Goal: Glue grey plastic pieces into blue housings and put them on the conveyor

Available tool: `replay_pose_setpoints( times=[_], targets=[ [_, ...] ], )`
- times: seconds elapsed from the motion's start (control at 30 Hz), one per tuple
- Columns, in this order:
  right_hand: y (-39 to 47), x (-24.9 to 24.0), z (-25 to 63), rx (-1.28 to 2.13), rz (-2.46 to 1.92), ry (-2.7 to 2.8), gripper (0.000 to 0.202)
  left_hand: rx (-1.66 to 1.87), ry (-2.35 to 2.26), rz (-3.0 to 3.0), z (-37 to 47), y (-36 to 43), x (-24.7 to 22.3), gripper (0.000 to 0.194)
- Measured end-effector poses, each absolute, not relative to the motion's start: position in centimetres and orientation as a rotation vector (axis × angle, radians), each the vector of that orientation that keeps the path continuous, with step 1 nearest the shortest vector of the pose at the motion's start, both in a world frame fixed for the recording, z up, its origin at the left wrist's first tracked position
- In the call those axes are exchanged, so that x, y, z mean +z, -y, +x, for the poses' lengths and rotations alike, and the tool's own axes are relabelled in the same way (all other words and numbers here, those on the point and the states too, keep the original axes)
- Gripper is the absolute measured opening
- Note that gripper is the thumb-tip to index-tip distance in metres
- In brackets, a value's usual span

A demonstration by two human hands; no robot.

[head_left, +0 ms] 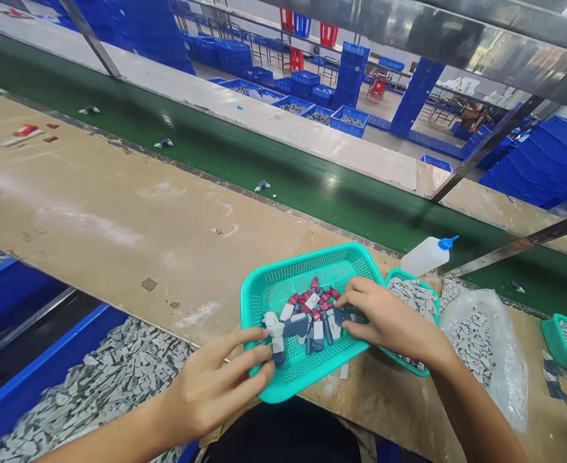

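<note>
A teal perforated plastic basket [312,257] sits tilted at the front edge of the worktop. Inside lie small plastic parts: dark red pieces [307,299], white pieces [318,329] and dark grey-blue pieces [296,325]. My left hand [216,379] is curled over the basket's left rim, its fingertips touching white and dark blue parts; its thumb is hidden. From the right, my right hand [389,315] reaches in, thumb and forefinger closed around a dark grey-blue plastic piece [342,316], partly covered by the fingers.
A white bottle [425,257] with a blue nozzle stands behind a second teal basket [393,278] of light grey pieces. A clear plastic bag [510,360] of pieces lies right. Beyond runs a green conveyor belt [206,170] carrying small assembled parts. A blue bin [66,347] stands lower left.
</note>
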State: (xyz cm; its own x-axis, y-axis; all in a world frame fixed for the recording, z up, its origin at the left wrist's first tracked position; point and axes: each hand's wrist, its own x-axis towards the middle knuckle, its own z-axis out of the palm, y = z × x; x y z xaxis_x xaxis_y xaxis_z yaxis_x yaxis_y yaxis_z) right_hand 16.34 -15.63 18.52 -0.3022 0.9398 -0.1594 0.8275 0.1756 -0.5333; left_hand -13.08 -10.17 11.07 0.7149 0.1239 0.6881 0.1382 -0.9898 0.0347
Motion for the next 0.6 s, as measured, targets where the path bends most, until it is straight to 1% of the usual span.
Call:
replay_pose_setpoints(
  times=[0.17, 0.27, 0.43, 0.6],
  targets=[
    [14.8, 17.5, 18.7, 1.178, -1.335, 1.591, 0.021, -1.116, 0.239, -2.875, -12.6, 9.3, 10.8, 0.025],
    [13.6, 17.4, 19.6, 1.282, -1.213, 1.279, 0.027, -1.068, 0.275, -2.894, -12.9, 8.5, 10.8, 0.021],
    [11.7, 17.2, 19.9, 1.337, -1.170, 1.219, 0.035, -1.066, 0.321, -2.914, -13.7, 6.8, 9.8, 0.017],
    [10.5, 16.5, 19.3, 1.381, -1.153, 1.229, 0.025, -1.186, 0.311, -2.814, -13.5, 5.7, 8.5, 0.018]
  ],
)
